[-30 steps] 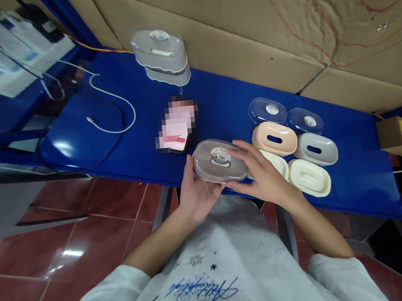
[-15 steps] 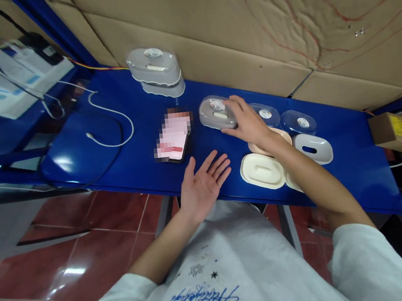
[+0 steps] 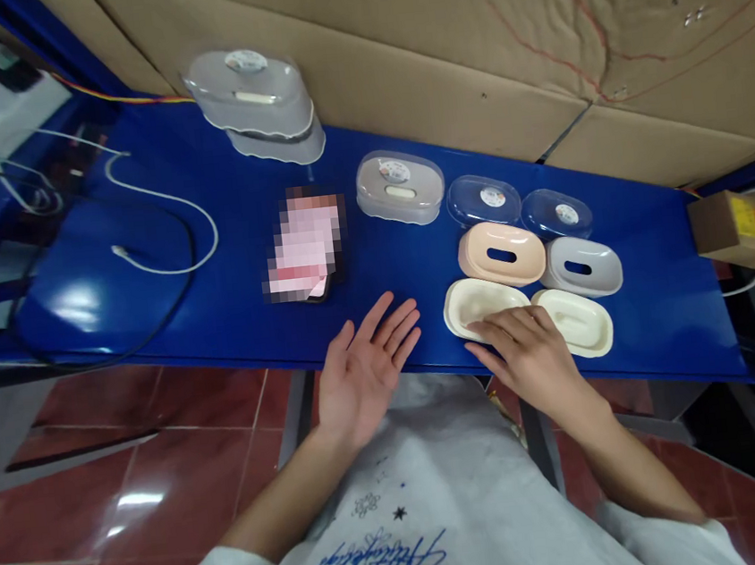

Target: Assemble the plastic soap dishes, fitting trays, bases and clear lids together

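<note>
My left hand (image 3: 371,364) is palm up near the front edge of the table, fingers spread and holding nothing. My right hand (image 3: 531,352) grips the near rim of a cream oval tray (image 3: 463,296), its curled fingers over the inside and the thumb at the front. Just right of it lies a second cream tray (image 3: 584,325). Behind them are a peach oval piece (image 3: 475,252) and a grey one (image 3: 599,275), each with an oblong slot. Two clear lids (image 3: 470,201) with round stickers lie behind these. An assembled grey oval box (image 3: 402,203) under a clear cover stands to their left.
A phone (image 3: 306,245) with a blurred screen lies left of centre on the blue table (image 3: 386,300). Stacked grey boxes (image 3: 271,105) stand against the cardboard wall. White and black cables (image 3: 197,267) loop at the left. A cardboard box (image 3: 746,230) sits at far right.
My right hand has let go of the covered grey box and come toward me to the near cream tray. My left hand stays open. The camera view has shifted slightly.
</note>
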{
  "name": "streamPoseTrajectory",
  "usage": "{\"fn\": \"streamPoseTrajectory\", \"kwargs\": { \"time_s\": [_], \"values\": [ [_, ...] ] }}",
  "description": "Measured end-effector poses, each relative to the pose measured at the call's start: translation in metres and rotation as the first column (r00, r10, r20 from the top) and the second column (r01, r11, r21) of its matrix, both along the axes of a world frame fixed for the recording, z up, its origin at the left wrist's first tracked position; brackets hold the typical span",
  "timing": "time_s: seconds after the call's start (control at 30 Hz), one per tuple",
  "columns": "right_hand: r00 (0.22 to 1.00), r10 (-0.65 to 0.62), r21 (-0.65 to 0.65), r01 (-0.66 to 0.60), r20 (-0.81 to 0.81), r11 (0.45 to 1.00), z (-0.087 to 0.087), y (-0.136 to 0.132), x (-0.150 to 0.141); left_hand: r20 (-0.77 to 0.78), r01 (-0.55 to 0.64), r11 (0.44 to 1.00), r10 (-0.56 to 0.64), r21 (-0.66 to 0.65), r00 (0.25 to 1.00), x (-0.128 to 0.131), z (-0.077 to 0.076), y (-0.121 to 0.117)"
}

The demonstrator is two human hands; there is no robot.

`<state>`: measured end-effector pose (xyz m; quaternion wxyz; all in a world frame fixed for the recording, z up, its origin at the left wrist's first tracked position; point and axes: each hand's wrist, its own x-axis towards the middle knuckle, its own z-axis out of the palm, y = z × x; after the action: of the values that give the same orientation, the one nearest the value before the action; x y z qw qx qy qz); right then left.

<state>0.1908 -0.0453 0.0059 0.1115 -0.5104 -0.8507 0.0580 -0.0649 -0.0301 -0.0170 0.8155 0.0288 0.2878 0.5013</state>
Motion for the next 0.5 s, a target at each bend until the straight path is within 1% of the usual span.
{"fn": "streamPoseTrajectory", "kwargs": {
  "time_s": [0.1, 0.17, 0.23, 0.3, 0.4, 0.47, 0.5],
  "values": [
    [0.999, -0.032, 0.042, 0.032, -0.005, 0.999, -0.012, -0.003, 0.003, 0.038, 0.026, 1.0, -0.026, -0.005, 0.999, 0.004, 0.0, -0.003],
    [0.999, -0.038, 0.068, 0.04, -0.033, 0.997, -0.012, 0.0, 0.001, 0.045, 0.031, 0.999, -0.031, -0.01, 0.999, 0.008, 0.0, -0.005],
    [0.994, -0.032, 0.08, 0.04, -0.103, 0.996, -0.004, 0.0, -0.005, 0.054, 0.032, 0.999, -0.031, -0.019, 0.998, 0.013, -0.001, -0.005],
    [0.983, -0.001, 0.053, 0.011, -0.182, 0.999, 0.009, -0.001, -0.016, 0.091, 0.041, 0.998, -0.038, -0.04, 0.995, 0.019, -0.002, -0.005],
    [0.969, 0.112, -0.03, -0.122, -0.218, 0.992, 0.027, 0.001, -0.034, 0.184, 0.089, 0.989, -0.067, -0.115, 0.981, 0.029, -0.003, -0.002],
    [0.958, 0.155, -0.035, -0.168, -0.24, 0.985, 0.032, 0.009, -0.035, 0.234, 0.1, 0.983, -0.063, -0.152, 0.97, 0.034, -0.001, 0.001],
    [0.958, 0.138, -0.016, -0.147, -0.252, 0.989, 0.031, 0.015, -0.031, 0.251, 0.098, 0.983, -0.056, -0.156, 0.966, 0.035, 0.0, 0.002]
  ]
}}
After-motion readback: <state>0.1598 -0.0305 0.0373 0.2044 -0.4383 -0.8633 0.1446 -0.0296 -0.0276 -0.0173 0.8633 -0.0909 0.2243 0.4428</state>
